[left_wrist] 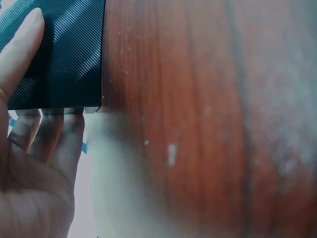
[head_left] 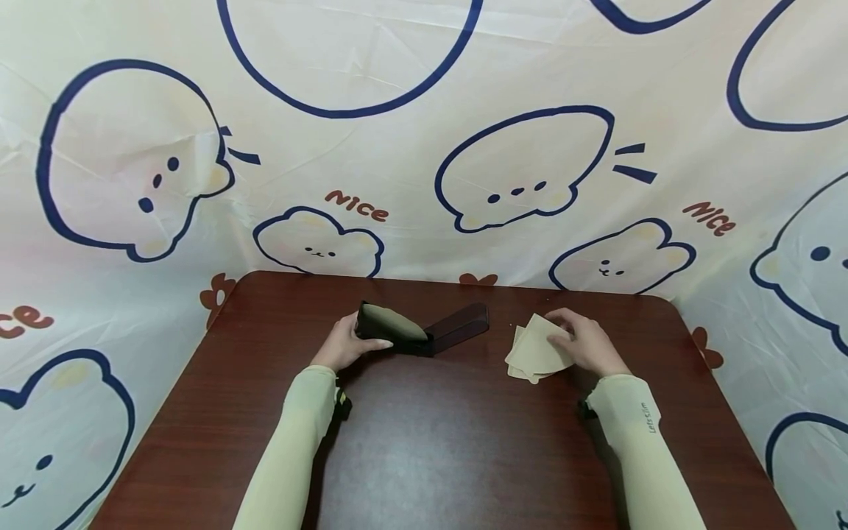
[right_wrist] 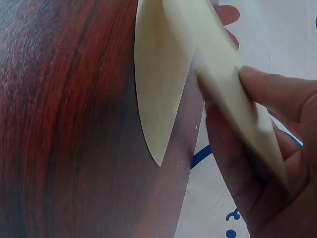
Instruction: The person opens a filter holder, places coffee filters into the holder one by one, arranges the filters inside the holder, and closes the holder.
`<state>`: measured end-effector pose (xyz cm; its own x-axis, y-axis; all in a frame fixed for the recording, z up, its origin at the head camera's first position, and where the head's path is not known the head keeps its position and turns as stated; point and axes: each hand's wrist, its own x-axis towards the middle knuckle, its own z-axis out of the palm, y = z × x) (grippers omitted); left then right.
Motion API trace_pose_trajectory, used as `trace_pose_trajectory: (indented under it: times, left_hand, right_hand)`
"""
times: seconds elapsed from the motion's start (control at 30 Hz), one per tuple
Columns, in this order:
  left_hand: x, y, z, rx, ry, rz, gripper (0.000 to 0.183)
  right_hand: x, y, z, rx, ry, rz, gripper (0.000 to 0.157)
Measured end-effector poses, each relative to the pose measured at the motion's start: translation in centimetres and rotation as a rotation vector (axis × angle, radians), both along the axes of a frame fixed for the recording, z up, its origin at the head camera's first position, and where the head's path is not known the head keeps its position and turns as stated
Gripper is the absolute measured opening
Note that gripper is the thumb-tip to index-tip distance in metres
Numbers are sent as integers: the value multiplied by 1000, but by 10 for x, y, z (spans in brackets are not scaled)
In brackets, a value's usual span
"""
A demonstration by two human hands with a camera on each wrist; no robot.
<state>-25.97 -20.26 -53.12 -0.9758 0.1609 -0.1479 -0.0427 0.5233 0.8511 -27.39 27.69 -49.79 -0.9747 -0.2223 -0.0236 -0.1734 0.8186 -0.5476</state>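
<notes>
My left hand point(head_left: 344, 344) grips a dark case point(head_left: 412, 347) at its left end, thumb on one side and fingers on the other. The case's finely ribbed black face point(left_wrist: 69, 59) shows in the left wrist view, the thumb lying across it. An olive-coloured surface point(head_left: 391, 322) shows at its opening, and a dark flap or lid point(head_left: 461, 327) stretches out to the right. On the right, my right hand point(head_left: 587, 342) pinches a thin cream card-like sheet point(head_left: 539, 346) between thumb and fingers. Another cream sheet point(right_wrist: 158, 84) lies beneath it on the table.
The brown wooden table point(head_left: 424, 434) reaches back to a pale cloth point(head_left: 411, 162) printed with blue-outlined cartoon figures. This cloth also hangs along both sides. The table's far edge lies a little beyond both hands.
</notes>
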Motion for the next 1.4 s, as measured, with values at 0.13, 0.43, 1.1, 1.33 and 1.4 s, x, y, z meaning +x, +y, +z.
trace_pose_trajectory:
  times: [0.13,0.43,1.1,1.33,1.4]
  left_hand:
    - [0,0,1,-1,-1,-2,84]
    - [-1,0,2,6,14,-5,73]
    - [1,0,1,21,24,-5,65]
    - [1,0,0,27,20,-2,63]
    - [1,0,0,30,18,-2,63]
  right_hand:
    - [0,1,-1,-40,21,4,25]
    - [2,4,3,-126,-23,24,21]
    - [9,-6,-3,29,4,97,35]
    - [12,-12,-1,196,103,103,27]
    - [13,-14,-1,226,128,105,20]
